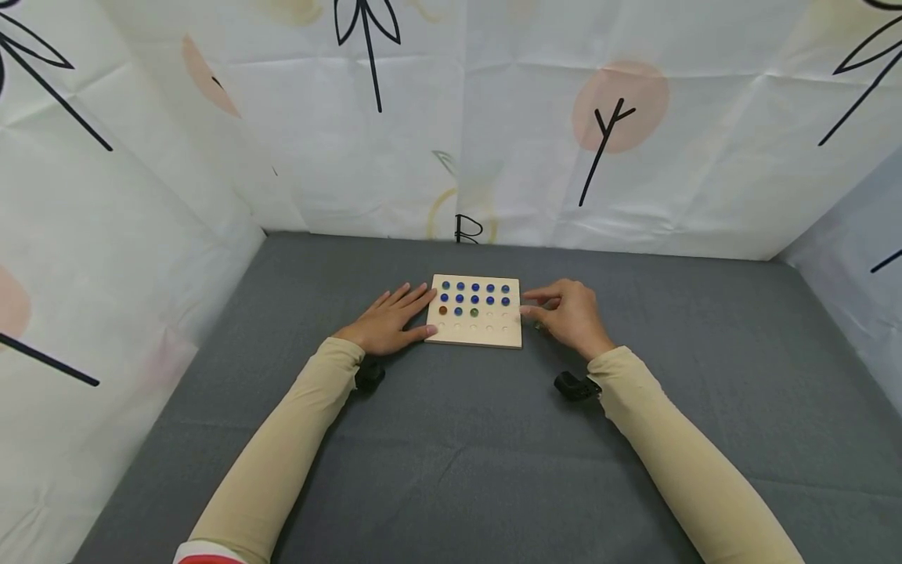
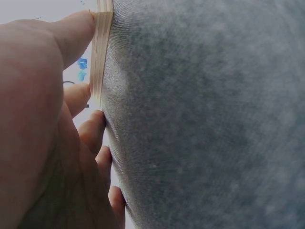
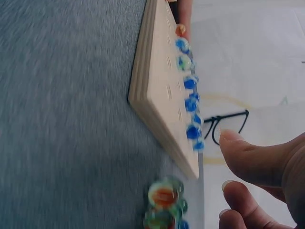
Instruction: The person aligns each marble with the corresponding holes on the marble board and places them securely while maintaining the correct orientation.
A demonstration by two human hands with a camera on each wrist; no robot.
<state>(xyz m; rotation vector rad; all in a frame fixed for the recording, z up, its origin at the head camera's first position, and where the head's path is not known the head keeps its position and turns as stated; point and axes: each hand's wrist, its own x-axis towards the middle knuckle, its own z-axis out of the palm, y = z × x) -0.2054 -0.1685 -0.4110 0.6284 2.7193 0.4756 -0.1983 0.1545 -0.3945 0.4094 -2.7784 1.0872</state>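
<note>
A pale wooden board (image 1: pixel 503 333) with rows of shallow hollows lies flat on the grey cloth. Its two far rows hold blue marbles (image 1: pixel 475 299); the row below has an orange marble (image 1: pixel 442 310), a blue one and a green one at its left end. My left hand (image 1: pixel 387 323) rests against the board's left side, fingers spread, thumb and fingertips touching its edge. By the right edge is my right hand (image 1: pixel 569 313), thumb and fingers apart, with nothing visible between them. Under it, loose glass marbles (image 3: pixel 164 195) with red and green swirls sit beside the board.
Grey cloth (image 1: pixel 451 470) covers the table. White fabric (image 1: pixel 521 157) with drawn plants hangs behind and at both sides. A dark wrist camera (image 1: pixel 576 386) is strapped under the right wrist, another camera (image 1: pixel 369 376) under the left.
</note>
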